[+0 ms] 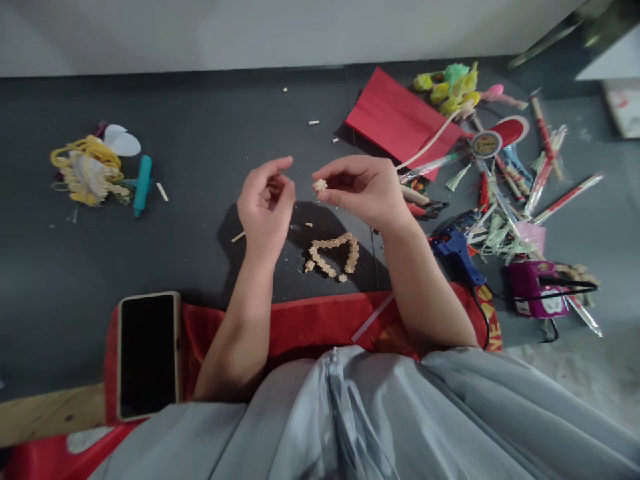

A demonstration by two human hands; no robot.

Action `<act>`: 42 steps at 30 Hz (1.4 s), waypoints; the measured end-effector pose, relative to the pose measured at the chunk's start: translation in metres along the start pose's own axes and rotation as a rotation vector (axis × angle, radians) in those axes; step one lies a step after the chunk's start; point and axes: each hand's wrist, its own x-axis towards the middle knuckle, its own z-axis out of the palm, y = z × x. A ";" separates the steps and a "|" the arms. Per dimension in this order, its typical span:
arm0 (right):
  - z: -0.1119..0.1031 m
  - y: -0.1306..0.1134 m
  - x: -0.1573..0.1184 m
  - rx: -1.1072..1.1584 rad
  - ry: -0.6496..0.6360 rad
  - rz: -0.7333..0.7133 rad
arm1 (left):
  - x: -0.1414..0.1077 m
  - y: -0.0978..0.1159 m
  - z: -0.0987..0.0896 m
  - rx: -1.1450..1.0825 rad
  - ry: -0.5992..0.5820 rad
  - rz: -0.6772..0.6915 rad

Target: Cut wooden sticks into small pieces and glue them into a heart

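My right hand [367, 189] pinches a small cream bead-like cluster [321, 185] between thumb and fingertips, above the dark table. To its left, my left hand [266, 200] is raised with the index finger apart from the thumb and the other fingers loosely curled; nothing shows between them. The two hands do not touch. Below them on the table, a beige chain of small clusters [353, 253] lies in a rough loop. A thin pale stick [238, 237] shows beside my left wrist. Small pale pieces [313, 123] are scattered beyond my hands.
At left lie yellow cord [87, 150], a teal tube [143, 185] and a phone [149, 357]. On the right are red paper [400, 117], fuzzy yellow and green pieces [453, 87], a blue glue gun [459, 253], a purple box [537, 288] and several wrapped sticks. Red cloth [320, 317] lines the near edge.
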 end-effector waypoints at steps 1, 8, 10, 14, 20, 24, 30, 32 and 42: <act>0.000 0.000 0.000 0.007 0.001 0.002 | -0.001 0.002 0.000 0.029 -0.047 0.032; 0.000 0.001 0.000 0.018 0.008 0.000 | -0.006 0.021 0.004 0.050 -0.211 0.087; -0.001 0.002 0.001 -0.010 0.022 -0.024 | -0.004 0.024 0.005 0.074 -0.201 0.080; -0.005 0.005 0.002 -0.105 0.020 -0.067 | -0.001 0.028 0.003 0.122 -0.173 0.098; -0.006 0.006 0.002 -0.131 0.004 -0.032 | 0.001 0.031 0.002 0.094 -0.137 0.031; -0.004 0.004 0.001 0.017 0.000 0.041 | 0.001 0.027 0.003 -0.073 -0.005 -0.161; -0.004 0.000 0.000 0.199 0.017 0.152 | 0.010 0.019 0.000 -0.359 0.397 -0.469; -0.005 -0.001 0.000 0.230 0.015 0.194 | 0.012 0.016 -0.004 -0.416 0.504 -0.487; -0.007 0.003 -0.001 0.252 -0.005 0.217 | 0.002 -0.036 -0.013 -0.069 0.378 -0.228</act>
